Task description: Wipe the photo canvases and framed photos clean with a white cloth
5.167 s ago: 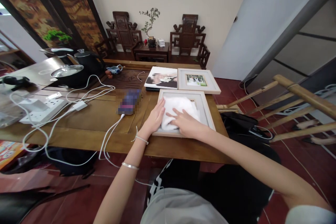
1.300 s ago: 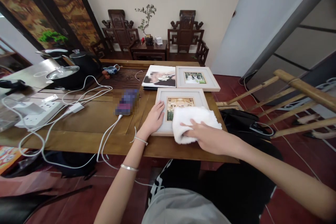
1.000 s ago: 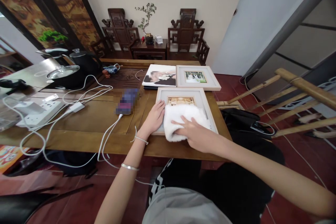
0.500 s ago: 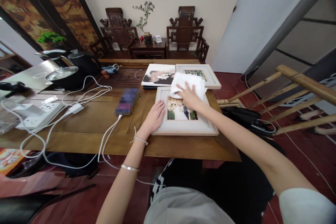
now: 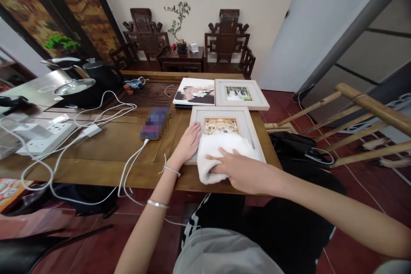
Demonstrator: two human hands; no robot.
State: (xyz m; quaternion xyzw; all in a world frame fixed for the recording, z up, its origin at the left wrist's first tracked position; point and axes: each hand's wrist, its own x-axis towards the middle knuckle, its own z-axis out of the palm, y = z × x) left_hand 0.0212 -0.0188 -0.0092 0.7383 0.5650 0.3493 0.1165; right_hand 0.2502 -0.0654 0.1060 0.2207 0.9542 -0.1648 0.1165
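A picture frame (image 5: pixel 197 113) with a pale wooden border lies flat near the table's front edge, a small photo set in its middle. My left hand (image 5: pixel 189 142) rests with outstretched fingers on the frame's left side. Bunched over the near part of the frame is a white cloth (image 5: pixel 208 147), which covers the lower photo and hangs past the near border. My right hand (image 5: pixel 240 170) presses on this cloth and grips it, some fingertips tucked into its fold.
Behind lie a second picture frame (image 5: pixel 260 102) and a flat photo panel (image 5: pixel 192 98) on a dark stack. To the left are a phone (image 5: pixel 154 124) on a cable, a power strip (image 5: pixel 48 139), tangled white cables and a lidded pot (image 5: pixel 77 96). A bamboo rack (image 5: pixel 362 102) stands right.
My right hand has drawn the white cloth from the frame's far edge to its near edge, uncovering the upper photo and the second frame's picture. My left hand stays put.
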